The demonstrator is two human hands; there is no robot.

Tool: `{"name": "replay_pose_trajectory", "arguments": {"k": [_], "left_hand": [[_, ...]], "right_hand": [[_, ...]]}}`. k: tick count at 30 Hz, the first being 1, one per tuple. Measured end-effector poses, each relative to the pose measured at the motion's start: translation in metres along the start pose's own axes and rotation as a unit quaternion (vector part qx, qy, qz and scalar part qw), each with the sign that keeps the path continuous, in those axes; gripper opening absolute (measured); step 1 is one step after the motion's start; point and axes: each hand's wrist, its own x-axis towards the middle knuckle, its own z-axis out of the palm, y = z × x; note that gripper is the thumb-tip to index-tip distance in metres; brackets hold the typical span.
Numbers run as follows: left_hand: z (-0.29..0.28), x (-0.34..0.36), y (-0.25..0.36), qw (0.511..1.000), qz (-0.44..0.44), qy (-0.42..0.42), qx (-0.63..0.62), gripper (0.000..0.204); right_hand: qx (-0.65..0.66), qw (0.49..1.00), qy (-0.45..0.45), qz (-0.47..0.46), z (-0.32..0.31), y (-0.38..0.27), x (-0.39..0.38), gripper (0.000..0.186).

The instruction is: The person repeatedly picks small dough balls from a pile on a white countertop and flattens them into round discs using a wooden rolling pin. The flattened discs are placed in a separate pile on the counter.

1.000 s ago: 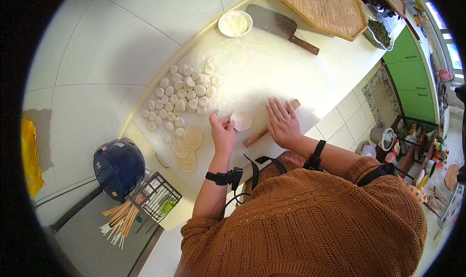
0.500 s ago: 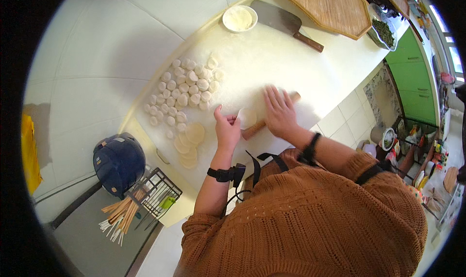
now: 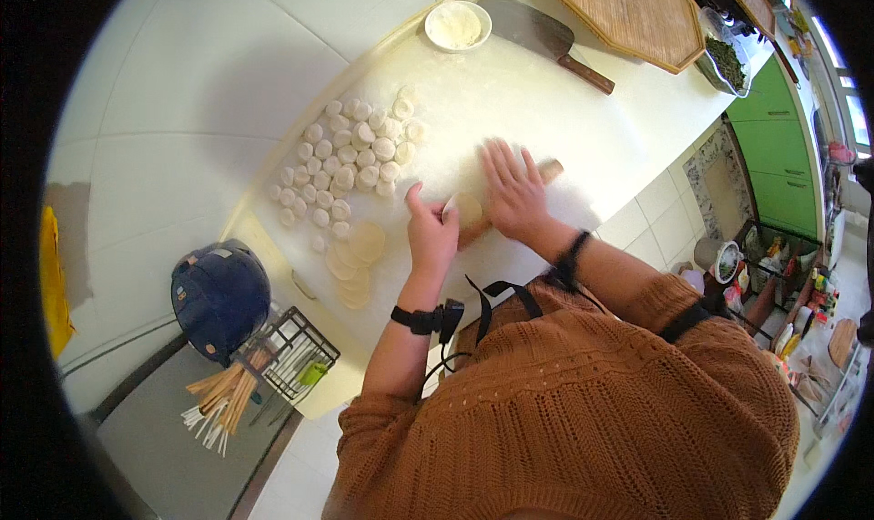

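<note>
My left hand [image 3: 432, 229] is closed, pinching the edge of a round dough wrapper [image 3: 468, 208]. My right hand [image 3: 514, 190], blurred, lies with fingers stretched out on a wooden rolling pin [image 3: 552, 170], beside that wrapper. Left of my hands, several flattened dough pieces [image 3: 342, 156] cover the floury board [image 3: 546, 110]. Below them, several thin round wrappers [image 3: 355, 260] overlap.
Along the back stand a bowl of white powder [image 3: 452, 27], a cleaver [image 3: 537, 33], a wooden tray [image 3: 619, 15] and a container of chopped greens [image 3: 724, 63]. At lower left are a dark blue appliance [image 3: 220, 297] and a chopstick rack [image 3: 291, 356]. Green cabinets [image 3: 769, 156] stand at right.
Both hands have shifted up the picture. The wrapper in my left hand has come close against the rolling pin, which my right hand has moved along with it.
</note>
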Motion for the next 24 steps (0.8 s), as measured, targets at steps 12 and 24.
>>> {"name": "replay_pose_trajectory", "arguments": {"k": [12, 24], "left_hand": [[-0.101, -0.008, -0.053, 0.951, -0.016, 0.257, 0.171, 0.065], [-0.054, 0.083, -0.018, 0.937, 0.049, 0.234, 0.256, 0.053]], "right_hand": [[0.139, 0.989, -0.056, 0.002, -0.008, 0.024, -0.058, 0.074], [0.172, 0.984, -0.024, 0.031, -0.012, 0.042, -0.038, 0.067]]}}
